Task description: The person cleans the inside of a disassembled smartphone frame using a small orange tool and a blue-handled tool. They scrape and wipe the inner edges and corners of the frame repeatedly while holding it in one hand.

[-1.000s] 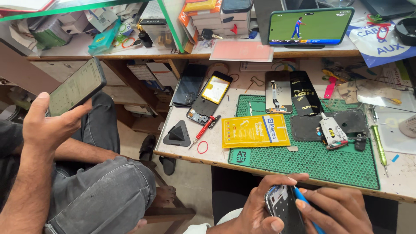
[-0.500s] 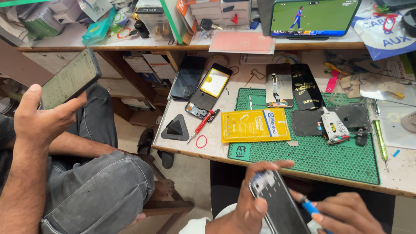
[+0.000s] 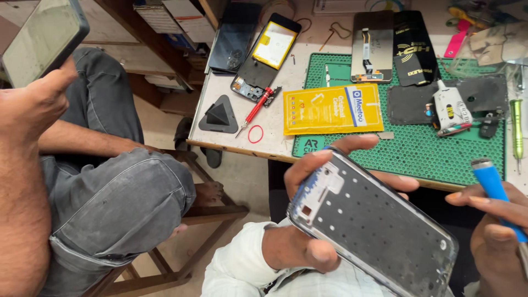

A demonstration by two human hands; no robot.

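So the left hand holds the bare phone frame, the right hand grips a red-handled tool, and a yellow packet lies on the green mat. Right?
Not quite. In the head view the tool in the right hand has a blue handle, not red. The left hand does hold the bare phone frame, and the yellow packet lies on the green mat.

Phone frame [image 3: 374, 225] sits low centre, in front of the bench [image 3: 231, 137] edge, held by left hand [image 3: 308, 220]. Right hand [image 3: 495, 236] just right of it, gripping a tool handle [image 3: 495, 190]. Cutting mat [image 3: 440, 151] on the bench's right part; flat packet [image 3: 331, 108] across its left edge. Screwdriver [image 3: 257, 108], rubber ring [image 3: 255, 133] and triangular pick [image 3: 219, 115] lie left of the mat. Opened phone [image 3: 265, 55] behind them. Another person's knee [image 3: 132, 192] left of the bench, their hand [image 3: 30, 104] holding up a phone [image 3: 41, 38] far left.
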